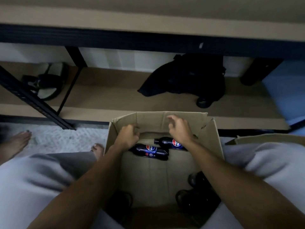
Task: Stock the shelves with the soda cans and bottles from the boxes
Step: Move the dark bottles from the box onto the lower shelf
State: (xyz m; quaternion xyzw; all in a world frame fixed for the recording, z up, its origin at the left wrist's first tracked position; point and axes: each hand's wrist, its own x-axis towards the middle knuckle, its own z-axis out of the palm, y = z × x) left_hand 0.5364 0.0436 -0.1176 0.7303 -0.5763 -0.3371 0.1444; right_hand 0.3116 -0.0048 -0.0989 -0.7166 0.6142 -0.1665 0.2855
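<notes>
You are looking straight down into an open brown cardboard box (165,171) sitting on the floor between your knees, in dim light. Both of your bare arms are reaching into it. Your left hand (127,137) is hovering with its fingers loosely curled and nothing in them. Your right hand (179,128) is hovering with its fingers spread and bent, also holding nothing.

Two dark plastic cola bottles with blue labels are lying on their sides at the far end of the box floor. The nearer bottle (151,150) is lying just under your left wrist; the farther bottle (171,142) is partly hidden under your right wrist. Darker shapes in the near corners of the box (197,195) may be more bottles or cans, but the picture is too murky to tell.

Beyond the box, a low tan shelf board (107,95) in a black metal frame is waiting, with a crumpled black bag (186,76) resting on it.

Full bottles like these are probably fairly heavy, smooth and apt to roll. The firm middle around the label is likely the safest place to wrap your fingers, with the neck as a second hold.
</notes>
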